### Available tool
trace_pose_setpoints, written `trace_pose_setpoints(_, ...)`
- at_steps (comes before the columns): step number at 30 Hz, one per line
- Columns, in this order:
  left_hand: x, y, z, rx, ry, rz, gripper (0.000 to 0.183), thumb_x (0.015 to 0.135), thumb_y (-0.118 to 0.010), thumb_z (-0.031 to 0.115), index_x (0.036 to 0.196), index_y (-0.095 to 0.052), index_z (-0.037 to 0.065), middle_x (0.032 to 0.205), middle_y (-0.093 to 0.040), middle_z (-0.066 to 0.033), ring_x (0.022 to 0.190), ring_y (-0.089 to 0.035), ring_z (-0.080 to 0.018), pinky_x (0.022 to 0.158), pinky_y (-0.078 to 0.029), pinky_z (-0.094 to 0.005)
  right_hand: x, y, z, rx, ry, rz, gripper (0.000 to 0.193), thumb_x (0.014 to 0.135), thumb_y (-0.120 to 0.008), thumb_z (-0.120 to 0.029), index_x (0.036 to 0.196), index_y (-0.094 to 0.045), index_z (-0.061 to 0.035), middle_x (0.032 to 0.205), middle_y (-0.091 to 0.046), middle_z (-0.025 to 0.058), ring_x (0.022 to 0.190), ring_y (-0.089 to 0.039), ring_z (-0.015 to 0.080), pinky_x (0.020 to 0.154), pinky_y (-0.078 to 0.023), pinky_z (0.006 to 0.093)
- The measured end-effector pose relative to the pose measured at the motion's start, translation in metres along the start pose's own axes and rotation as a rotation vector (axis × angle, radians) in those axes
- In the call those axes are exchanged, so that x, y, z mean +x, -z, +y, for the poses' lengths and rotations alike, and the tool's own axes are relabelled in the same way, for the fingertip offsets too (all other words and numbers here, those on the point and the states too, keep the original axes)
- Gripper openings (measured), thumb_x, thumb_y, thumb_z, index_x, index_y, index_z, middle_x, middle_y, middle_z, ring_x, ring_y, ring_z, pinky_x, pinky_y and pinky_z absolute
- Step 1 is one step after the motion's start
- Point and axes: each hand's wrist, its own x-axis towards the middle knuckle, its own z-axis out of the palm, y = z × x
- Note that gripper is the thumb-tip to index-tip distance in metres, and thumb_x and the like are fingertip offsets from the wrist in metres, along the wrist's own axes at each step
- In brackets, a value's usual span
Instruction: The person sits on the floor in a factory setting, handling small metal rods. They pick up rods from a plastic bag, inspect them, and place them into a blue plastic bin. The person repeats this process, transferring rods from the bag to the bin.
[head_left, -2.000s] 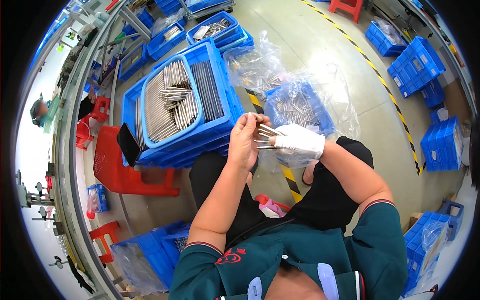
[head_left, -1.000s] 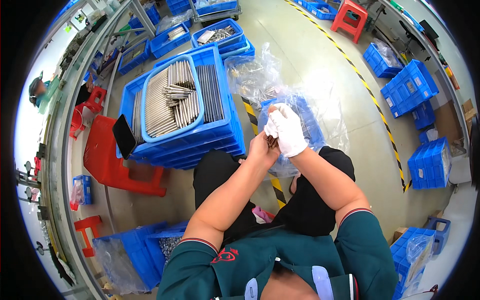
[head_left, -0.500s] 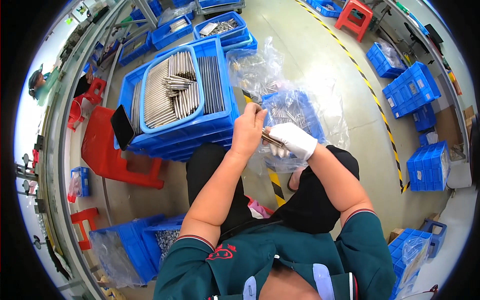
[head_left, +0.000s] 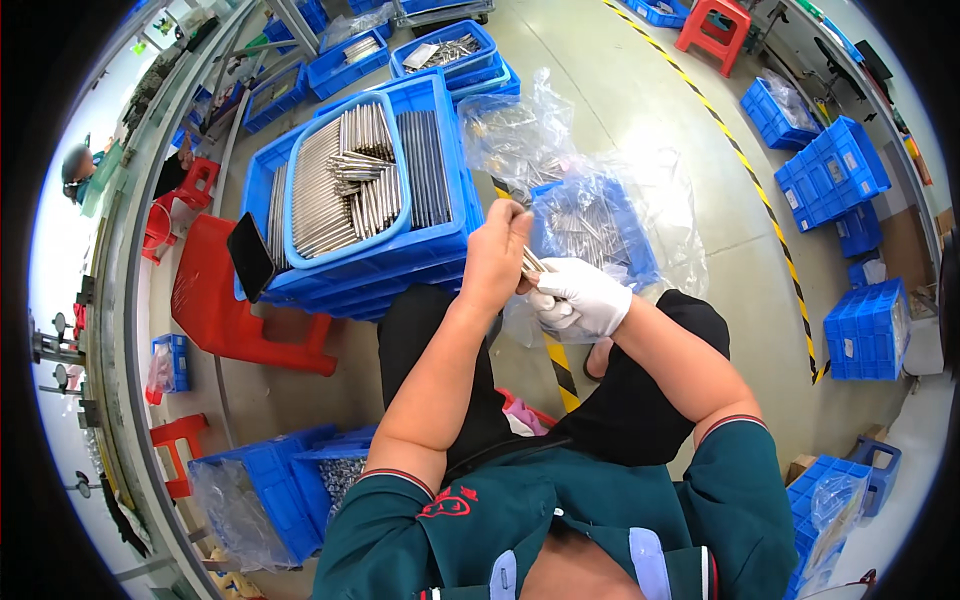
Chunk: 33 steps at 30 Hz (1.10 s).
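A small bundle of slim metal rods [head_left: 532, 262] sits between my hands, over the gap in front of my knees. My right hand [head_left: 585, 298], in a white glove, is closed around the bundle. Bare and slightly blurred, my left hand [head_left: 494, 255] is curled against the other side of the rods, fingers bent; its palm side is hidden. Just beyond my hands, a blue crate [head_left: 640, 235] lined with clear plastic film holds many loose rods. To the left, a light-blue tray [head_left: 404, 170] full of rods lying in rows rests on stacked blue crates [head_left: 455, 235].
A black phone-like slab [head_left: 250, 257] leans on the stack's near left corner. A red stool [head_left: 215, 300] stands left of it. Clear plastic film [head_left: 515, 125] spreads over the floor. Blue crates [head_left: 835, 175] stand along the right, past striped floor tape [head_left: 745, 155]. Another person sits far left.
My right glove has turned and its fingers have curled tighter around the rods. Less of the bundle shows now. My left hand stays near the same place, and the whole view has shifted slightly.
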Motion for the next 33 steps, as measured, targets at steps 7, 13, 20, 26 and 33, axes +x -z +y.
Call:
trace_pose_setpoints(7,0.003,0.008,-0.023,-0.486,0.129,0.04,0.022,0.099,-0.044,0.025,0.09,-0.049,0.005,0.065,-0.051,-0.0033,0.043,-0.033,-0.0039,0.04,-0.026,-0.021,-0.017,-0.011,-0.021,-0.361,0.215,0.265,0.019,0.092,-0.055,-0.026,0.091,-0.055,-0.0065,0.064,-0.052,-0.003,0.048,-0.04,0.0028,0.042,-0.029,0.0172)
trace_pose_setpoints(13,-0.002,0.01,-0.021,-0.822,0.307,-0.099,0.022,0.099,-0.046,0.027,0.091,-0.049,0.006,0.064,-0.05,-0.0029,0.041,-0.033,-0.0053,0.039,-0.025,-0.0209,-0.018,-0.01,-0.027,-0.603,0.314,0.467,0.023,0.09,-0.057,-0.027,0.081,-0.057,-0.0052,0.064,-0.053,-0.0016,0.053,-0.042,0.0053,0.049,-0.035,0.0222)
trace_pose_setpoints(20,-0.004,0.016,-0.021,-1.021,0.392,-0.225,0.019,0.095,-0.054,0.023,0.091,-0.054,0.004,0.066,-0.053,-0.0038,0.045,-0.036,-0.0067,0.043,-0.03,-0.0207,-0.02,-0.011,-0.029,-0.933,0.441,0.624,0.028,0.088,-0.057,-0.027,0.077,-0.055,-0.0009,0.063,-0.052,0.0064,0.059,-0.047,0.0145,0.057,-0.04,0.0309)
trace_pose_setpoints(26,-0.006,0.017,-0.022,-1.05,0.407,-0.269,0.017,0.094,-0.055,0.02,0.09,-0.055,0.003,0.066,-0.053,-0.0037,0.046,-0.037,-0.007,0.044,-0.031,-0.0212,-0.019,-0.011,-0.029,-1.074,0.503,0.653,0.026,0.088,-0.057,-0.026,0.082,-0.056,-0.0003,0.064,-0.051,0.0128,0.059,-0.049,0.0221,0.059,-0.042,0.0346)
trace_pose_setpoints(33,-0.006,0.018,-0.02,-0.951,0.373,-0.277,0.013,0.092,-0.058,0.015,0.096,-0.058,0.002,0.068,-0.055,-0.0043,0.048,-0.042,-0.0083,0.046,-0.036,-0.0224,-0.021,-0.009,-0.031,-1.206,0.506,0.662,0.026,0.088,-0.057,-0.026,0.085,-0.057,-0.0006,0.066,-0.053,0.0155,0.06,-0.052,0.0275,0.059,-0.043,0.0364)
